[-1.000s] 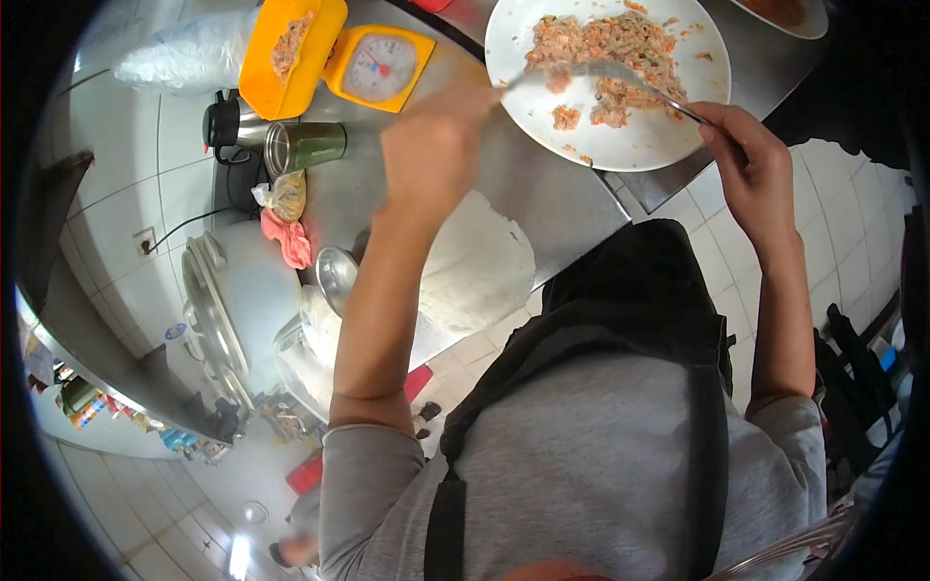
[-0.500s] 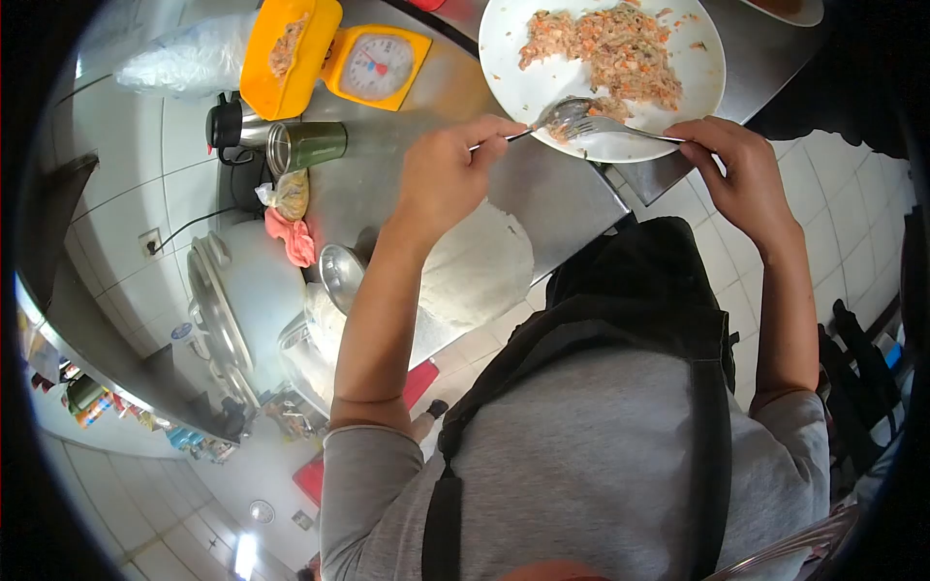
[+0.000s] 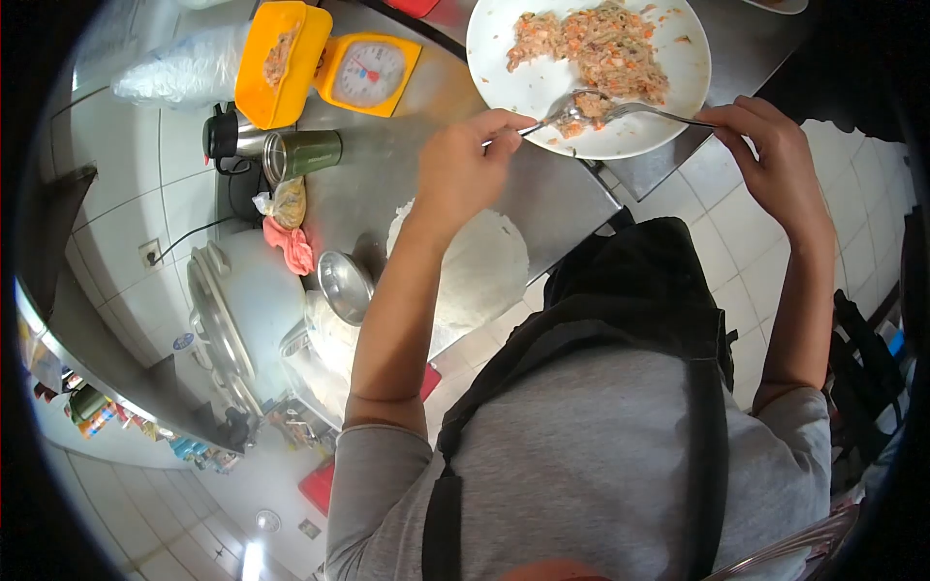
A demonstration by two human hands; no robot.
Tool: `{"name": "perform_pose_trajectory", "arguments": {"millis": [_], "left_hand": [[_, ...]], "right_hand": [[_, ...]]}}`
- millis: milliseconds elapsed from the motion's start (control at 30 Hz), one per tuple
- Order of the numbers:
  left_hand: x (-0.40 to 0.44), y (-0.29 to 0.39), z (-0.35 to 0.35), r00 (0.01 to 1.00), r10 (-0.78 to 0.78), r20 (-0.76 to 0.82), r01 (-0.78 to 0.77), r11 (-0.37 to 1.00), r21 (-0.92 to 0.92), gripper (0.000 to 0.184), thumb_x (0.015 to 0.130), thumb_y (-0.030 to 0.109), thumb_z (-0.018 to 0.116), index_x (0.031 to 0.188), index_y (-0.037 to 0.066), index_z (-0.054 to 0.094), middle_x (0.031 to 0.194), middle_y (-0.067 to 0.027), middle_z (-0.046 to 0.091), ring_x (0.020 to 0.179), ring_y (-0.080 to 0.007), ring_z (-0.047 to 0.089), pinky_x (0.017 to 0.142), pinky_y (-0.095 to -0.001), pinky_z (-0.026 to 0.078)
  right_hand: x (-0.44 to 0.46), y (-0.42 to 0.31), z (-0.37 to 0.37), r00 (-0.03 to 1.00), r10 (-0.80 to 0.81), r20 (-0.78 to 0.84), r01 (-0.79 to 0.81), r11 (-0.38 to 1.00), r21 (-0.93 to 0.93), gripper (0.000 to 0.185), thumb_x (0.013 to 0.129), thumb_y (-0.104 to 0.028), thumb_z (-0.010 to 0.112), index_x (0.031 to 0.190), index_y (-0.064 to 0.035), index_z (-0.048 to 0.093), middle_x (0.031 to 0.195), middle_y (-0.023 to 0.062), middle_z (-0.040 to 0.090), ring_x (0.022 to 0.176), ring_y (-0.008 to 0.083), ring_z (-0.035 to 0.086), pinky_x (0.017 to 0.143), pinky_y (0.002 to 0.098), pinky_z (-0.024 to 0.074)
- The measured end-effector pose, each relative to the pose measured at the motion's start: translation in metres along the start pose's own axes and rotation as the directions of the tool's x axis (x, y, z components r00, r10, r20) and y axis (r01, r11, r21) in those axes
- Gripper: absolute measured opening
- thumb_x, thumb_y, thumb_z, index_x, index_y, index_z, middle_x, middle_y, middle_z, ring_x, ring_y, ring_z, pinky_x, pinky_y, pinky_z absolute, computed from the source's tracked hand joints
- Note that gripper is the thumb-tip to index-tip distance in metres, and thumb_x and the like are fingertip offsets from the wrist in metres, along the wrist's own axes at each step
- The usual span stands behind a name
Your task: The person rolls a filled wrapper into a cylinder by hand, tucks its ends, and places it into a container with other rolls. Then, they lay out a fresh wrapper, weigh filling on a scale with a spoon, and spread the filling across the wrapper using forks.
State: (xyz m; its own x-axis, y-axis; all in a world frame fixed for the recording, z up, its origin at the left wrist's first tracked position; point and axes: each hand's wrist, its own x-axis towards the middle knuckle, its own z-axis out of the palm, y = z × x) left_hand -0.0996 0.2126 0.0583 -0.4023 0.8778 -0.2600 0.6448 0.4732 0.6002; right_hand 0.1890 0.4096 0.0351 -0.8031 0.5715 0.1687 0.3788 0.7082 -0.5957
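A white plate (image 3: 504, 68) at the top carries a mound of orange-flecked chopped filling (image 3: 615, 48). My left hand (image 3: 470, 160) is closed on the handle of a spoon (image 3: 564, 111), whose bowl is over the plate's near part with some filling in it. From the right, my right hand (image 3: 770, 145) pinches the end of a fork (image 3: 644, 107). The fork's tines meet the filling at the spoon's bowl.
Left of the plate stand a yellow scale (image 3: 373, 73), a yellow container (image 3: 281, 63) with filling, a green cup (image 3: 305, 155) and a thermos (image 3: 232, 133). A metal bowl (image 3: 345, 287) and a white floury sheet (image 3: 484, 266) lie nearer my left forearm.
The spoon and fork have come together over the plate's near part, and filling now shows in the spoon. My right hand has shifted slightly right since the last earlier frame.
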Motion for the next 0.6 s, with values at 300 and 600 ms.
{"name": "perform_pose_trajectory", "arguments": {"millis": [300,600], "left_hand": [[0.002,-0.002,-0.057,0.976,-0.208,0.065,0.217,0.896,-0.387,0.028,0.095,0.013,0.064,0.120,0.003,0.073,0.066,0.0087,0.046,0.060,-0.0023,0.039,0.054,-0.0203,0.027],[-0.012,0.008,-0.145,0.949,-0.237,-0.205,0.040,0.741,-0.670,0.028,0.094,0.011,0.066,0.120,0.002,0.071,0.068,0.0069,0.049,0.058,-0.0022,0.038,0.052,-0.0193,0.025]], "right_hand": [[-0.004,0.005,-0.017,0.996,0.088,-0.031,-0.082,0.981,0.175,0.020,0.092,-0.001,0.065,0.109,-0.0043,0.075,0.089,0.0107,0.069,0.080,0.0214,0.065,0.068,0.0342,0.0492],[0.006,-0.012,-0.014,0.991,0.126,-0.050,-0.110,0.962,0.250,0.021,0.093,0.002,0.063,0.111,-0.0025,0.074,0.085,0.0090,0.067,0.071,0.0185,0.057,0.060,0.0323,0.0418]]}}
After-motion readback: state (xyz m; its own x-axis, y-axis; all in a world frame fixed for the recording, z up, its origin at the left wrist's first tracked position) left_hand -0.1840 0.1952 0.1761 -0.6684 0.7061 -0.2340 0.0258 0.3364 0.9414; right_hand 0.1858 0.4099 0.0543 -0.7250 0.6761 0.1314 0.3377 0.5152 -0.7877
